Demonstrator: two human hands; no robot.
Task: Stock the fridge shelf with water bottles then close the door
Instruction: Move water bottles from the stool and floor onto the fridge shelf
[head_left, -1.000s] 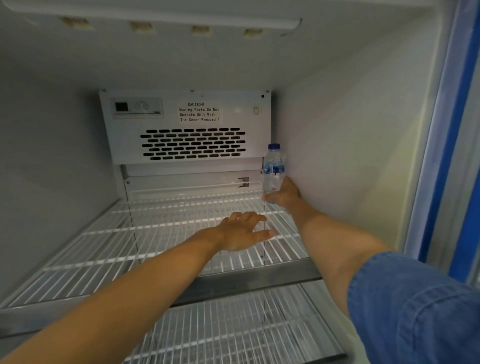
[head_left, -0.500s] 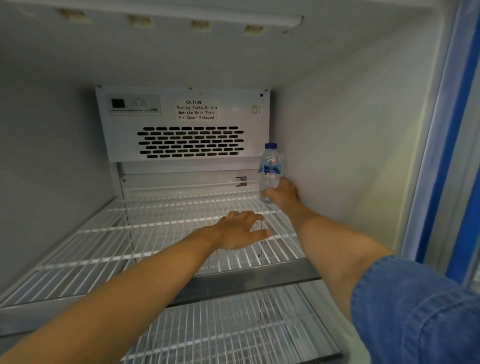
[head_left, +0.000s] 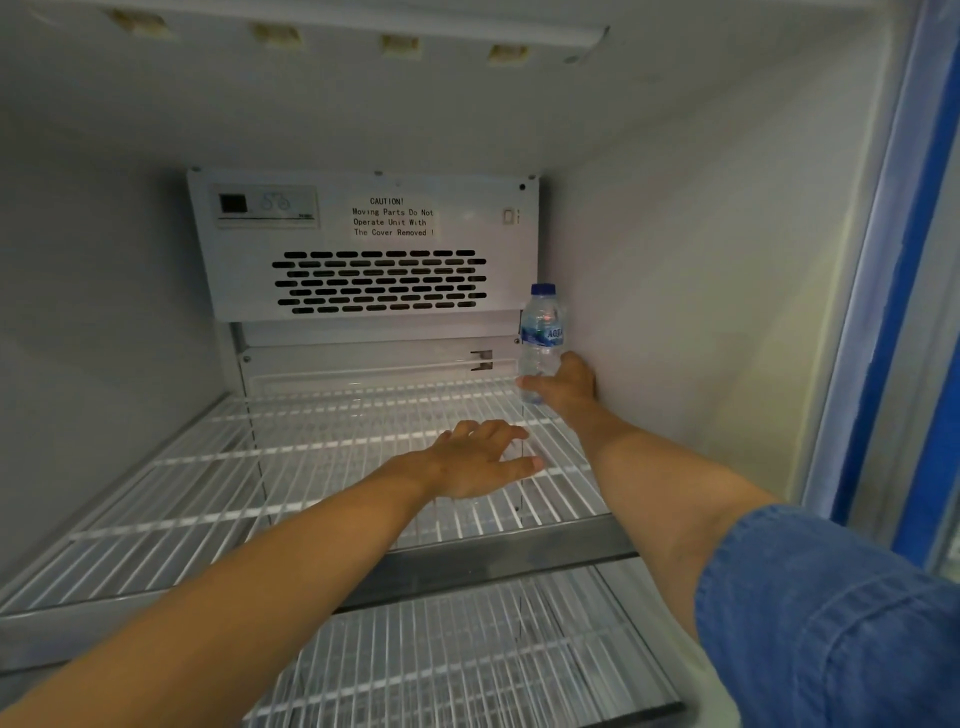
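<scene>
The left hand (head_left: 483, 460), fingers spread, hovers over the wire shelf (head_left: 291, 467), just left of and nearer than the grip, where the right hand (head_left: 571, 389) curls round the lower body of the upright water bottle (head_left: 541, 332). The first bottle looks nearly placed, so the next move is to release and draw straight back. The side wall (head_left: 701, 312) sits just right of the grip, and the room to move lies leftward.

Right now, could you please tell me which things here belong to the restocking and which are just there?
Job: water bottle, gripped low by the right hand; upper wire shelf; left hand, open over it.
Just there: vent panel with caution label; lower shelf.
</scene>
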